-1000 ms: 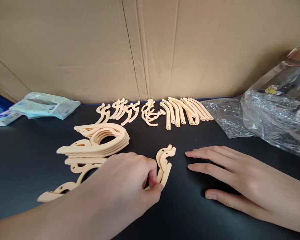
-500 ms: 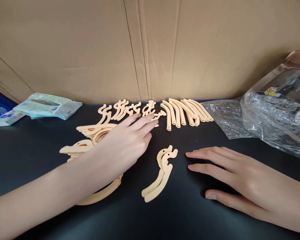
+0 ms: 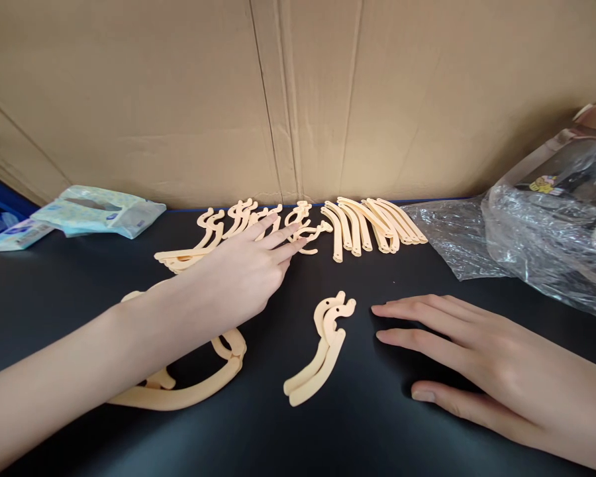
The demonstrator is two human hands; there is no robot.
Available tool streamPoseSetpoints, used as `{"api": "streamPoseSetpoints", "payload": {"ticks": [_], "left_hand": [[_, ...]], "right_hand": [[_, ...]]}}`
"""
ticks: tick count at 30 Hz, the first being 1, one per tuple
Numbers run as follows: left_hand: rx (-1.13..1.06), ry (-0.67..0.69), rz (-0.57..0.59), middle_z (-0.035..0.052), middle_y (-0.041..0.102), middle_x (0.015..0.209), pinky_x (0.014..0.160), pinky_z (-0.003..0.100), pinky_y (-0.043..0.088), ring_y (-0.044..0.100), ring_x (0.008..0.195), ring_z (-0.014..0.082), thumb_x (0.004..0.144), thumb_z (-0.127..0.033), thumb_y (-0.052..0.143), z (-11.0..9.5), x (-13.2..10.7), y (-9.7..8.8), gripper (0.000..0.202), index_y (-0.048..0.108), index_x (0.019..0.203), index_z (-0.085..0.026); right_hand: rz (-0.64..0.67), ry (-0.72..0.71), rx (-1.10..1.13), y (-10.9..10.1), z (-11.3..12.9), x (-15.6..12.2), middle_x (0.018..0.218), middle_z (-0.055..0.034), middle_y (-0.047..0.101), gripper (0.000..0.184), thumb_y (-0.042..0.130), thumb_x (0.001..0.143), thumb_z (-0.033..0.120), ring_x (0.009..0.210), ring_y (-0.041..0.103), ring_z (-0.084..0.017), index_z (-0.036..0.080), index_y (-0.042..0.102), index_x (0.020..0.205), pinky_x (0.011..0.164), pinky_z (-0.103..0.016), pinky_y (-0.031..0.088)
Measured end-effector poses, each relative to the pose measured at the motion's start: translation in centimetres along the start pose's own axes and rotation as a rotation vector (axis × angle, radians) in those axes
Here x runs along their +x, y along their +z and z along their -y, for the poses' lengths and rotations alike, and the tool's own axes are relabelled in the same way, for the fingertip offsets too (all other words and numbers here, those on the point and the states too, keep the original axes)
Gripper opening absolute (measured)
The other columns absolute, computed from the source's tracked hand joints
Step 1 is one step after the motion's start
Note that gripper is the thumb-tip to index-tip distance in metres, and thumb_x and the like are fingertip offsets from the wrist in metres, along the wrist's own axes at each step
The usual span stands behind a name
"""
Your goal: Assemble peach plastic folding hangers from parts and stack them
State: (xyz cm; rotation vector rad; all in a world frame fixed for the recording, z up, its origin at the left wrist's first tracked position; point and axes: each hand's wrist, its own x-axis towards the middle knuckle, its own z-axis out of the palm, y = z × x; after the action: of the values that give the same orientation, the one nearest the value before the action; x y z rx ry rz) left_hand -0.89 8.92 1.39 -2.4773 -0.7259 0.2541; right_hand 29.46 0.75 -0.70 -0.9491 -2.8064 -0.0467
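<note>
My left hand (image 3: 251, 262) stretches across the table with its fingers extended. Its fingertips are over or just beside small cream hook-shaped pieces (image 3: 305, 232); whether they touch is hard to see. Under and beside that forearm lie larger cream curved pieces (image 3: 193, 391), partly covered. My right hand (image 3: 477, 348) rests palm down on the right, fingers apart and nothing in it. Between the hands, two curved cream pieces with hooked, holed ends (image 3: 322, 358) lie overlapping.
Along the back edge are more hooked pieces (image 3: 211, 225) and a row of curved cream strips (image 3: 365, 225). A tissue pack (image 3: 99, 209) lies at the back left. Clear plastic wrapping (image 3: 531, 232) covers the right side, before a cardboard wall (image 3: 308, 99).
My left hand has drawn slightly back and to the left, uncovering more of the hooked pieces and a curved piece below the forearm. The right hand stays about where it was.
</note>
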Motion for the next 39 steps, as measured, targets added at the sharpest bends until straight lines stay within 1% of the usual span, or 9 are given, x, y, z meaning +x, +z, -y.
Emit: {"api": "streamPoseSetpoints", "payload": {"ticks": [6, 9, 16, 20, 24, 28, 31, 36, 39], "left_hand": [[0.029, -0.025, -0.007, 0.0156, 0.060, 0.137, 0.116, 0.046, 0.024, 0.050, 0.129, 0.0300, 0.077, -0.006, 0.049, -0.5, 0.0, 0.5, 0.050, 0.065, 0.125, -0.002], [0.066, -0.053, 0.012, 0.0144, 0.058, 0.139, 0.112, 0.045, 0.031, 0.048, 0.130, 0.0301, 0.081, -0.005, 0.044, -0.5, 0.1, 0.3, 0.051, 0.063, 0.128, -0.006], [0.132, -0.214, -0.025, 0.0215, 0.047, 0.148, 0.086, 0.043, 0.045, 0.057, 0.114, 0.0333, 0.088, -0.001, 0.032, -1.2, 0.7, -1.6, 0.052, 0.054, 0.135, 0.004], [0.094, -0.315, -0.074, 0.0227, 0.046, 0.148, 0.086, 0.044, 0.044, 0.056, 0.114, 0.0352, 0.090, -0.002, 0.032, -1.1, 0.7, -2.5, 0.054, 0.044, 0.141, 0.007], [0.088, -0.356, -0.027, 0.0256, 0.043, 0.148, 0.080, 0.046, 0.045, 0.056, 0.109, 0.0382, 0.088, -0.006, 0.031, -1.7, 0.2, -4.3, 0.055, 0.047, 0.139, 0.008], [0.125, -0.313, -0.115, 0.0271, 0.057, 0.130, 0.082, 0.048, 0.046, 0.056, 0.107, 0.0389, 0.084, -0.008, 0.033, -4.2, -0.7, -5.9, 0.054, 0.058, 0.129, 0.007], [0.101, -0.206, -0.143, 0.0184, 0.067, 0.111, 0.081, 0.047, 0.045, 0.056, 0.103, 0.0360, 0.079, -0.014, 0.039, -6.2, -1.5, -6.5, 0.044, 0.077, 0.102, -0.010], [0.034, -0.195, -0.234, 0.0160, 0.069, 0.110, 0.083, 0.046, 0.043, 0.053, 0.106, 0.0344, 0.073, -0.022, 0.047, -7.5, -2.5, -6.5, 0.040, 0.079, 0.096, -0.015], [0.001, -0.181, -0.208, 0.0150, 0.071, 0.093, 0.072, 0.043, 0.040, 0.054, 0.093, 0.0322, 0.071, -0.022, 0.049, -7.8, -3.0, -6.2, 0.031, 0.079, 0.078, -0.018]], "right_hand": [[-0.001, -0.010, -0.013, 0.0, -0.1, 0.1, 0.140, -0.0046, 0.058, 0.036, 0.049, 0.097, 0.041, 0.123, 0.059, -0.022, 0.026, 0.060, 0.129, 0.094, -0.038, 0.057], [-0.008, -0.002, 0.004, 0.0, 0.0, 0.0, 0.139, -0.0052, 0.059, 0.036, 0.048, 0.097, 0.041, 0.123, 0.059, -0.023, 0.026, 0.061, 0.127, 0.095, -0.039, 0.057], [-0.019, 0.007, 0.021, 0.1, 0.1, 0.1, 0.139, -0.0058, 0.059, 0.036, 0.051, 0.096, 0.039, 0.123, 0.060, -0.024, 0.026, 0.062, 0.127, 0.096, -0.039, 0.056], [-0.009, -0.001, 0.029, 0.0, 0.1, 0.2, 0.138, -0.0059, 0.060, 0.035, 0.050, 0.097, 0.040, 0.122, 0.060, -0.024, 0.026, 0.062, 0.127, 0.094, -0.038, 0.057], [-0.005, 0.002, 0.023, -0.2, 0.0, 0.1, 0.140, -0.0050, 0.058, 0.036, 0.050, 0.097, 0.040, 0.123, 0.059, -0.023, 0.026, 0.060, 0.129, 0.094, -0.038, 0.057], [-0.001, 0.003, 0.029, -0.2, 0.1, 0.2, 0.139, -0.0049, 0.059, 0.036, 0.051, 0.096, 0.040, 0.122, 0.060, -0.023, 0.026, 0.060, 0.129, 0.094, -0.037, 0.057], [-0.006, 0.005, 0.035, -0.2, 0.1, 0.3, 0.139, -0.0056, 0.059, 0.036, 0.051, 0.096, 0.039, 0.122, 0.060, -0.023, 0.025, 0.061, 0.128, 0.094, -0.037, 0.057], [-0.009, 0.007, 0.051, -0.3, 0.1, 0.2, 0.138, -0.0068, 0.059, 0.037, 0.052, 0.096, 0.039, 0.121, 0.060, -0.024, 0.025, 0.061, 0.128, 0.093, -0.038, 0.057], [-0.006, 0.007, 0.047, -0.3, 0.1, 0.1, 0.139, -0.0062, 0.059, 0.036, 0.052, 0.096, 0.039, 0.122, 0.060, -0.023, 0.026, 0.061, 0.128, 0.094, -0.037, 0.057]]}}
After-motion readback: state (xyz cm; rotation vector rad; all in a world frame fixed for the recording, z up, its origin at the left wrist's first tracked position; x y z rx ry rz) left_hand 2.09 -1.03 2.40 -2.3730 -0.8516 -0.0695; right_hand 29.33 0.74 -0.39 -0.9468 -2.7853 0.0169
